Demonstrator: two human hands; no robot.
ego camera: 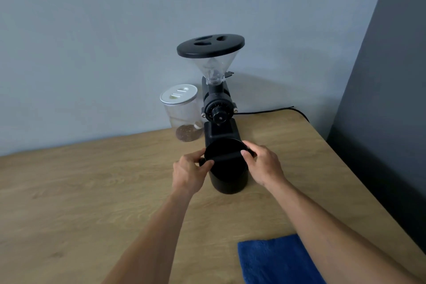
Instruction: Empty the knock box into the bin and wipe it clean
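Fingers [244, 152] of both hands grip the knock box [227, 168] rim on the table [92, 191]

Both hands [227, 169] around black knock box [228, 177]

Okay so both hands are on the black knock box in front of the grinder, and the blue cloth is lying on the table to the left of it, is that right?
Not quite. The head view shows the blue cloth lying near the table's front right, under the right forearm. The rest holds: left hand and right hand both grip the knock box before the grinder.
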